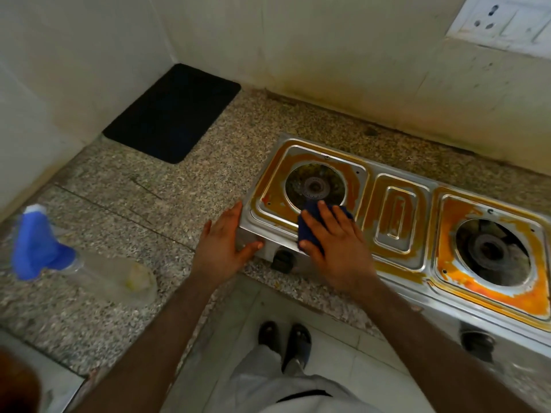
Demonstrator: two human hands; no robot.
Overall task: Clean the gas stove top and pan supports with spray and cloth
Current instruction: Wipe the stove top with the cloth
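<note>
A steel two-burner gas stove (396, 177) stands on the granite counter, its top smeared with orange-yellow stains. No pan supports sit on the burners. My right hand (337, 248) presses a dark blue cloth (310, 231) flat on the stove's front left area, just below the left burner (315, 186). My left hand (222, 242) holds the stove's left front corner, palm on the side and thumb on the front face. A clear spray bottle (89, 263) with a blue trigger head lies on its side on the counter at the left.
A black mat (173, 114) lies in the back left corner of the counter (179, 204). The right burner (492, 251) sits amid thick orange stains. Two black knobs (283, 260) face the front. A wall socket (504, 22) is top right. My feet stand on the tiled floor.
</note>
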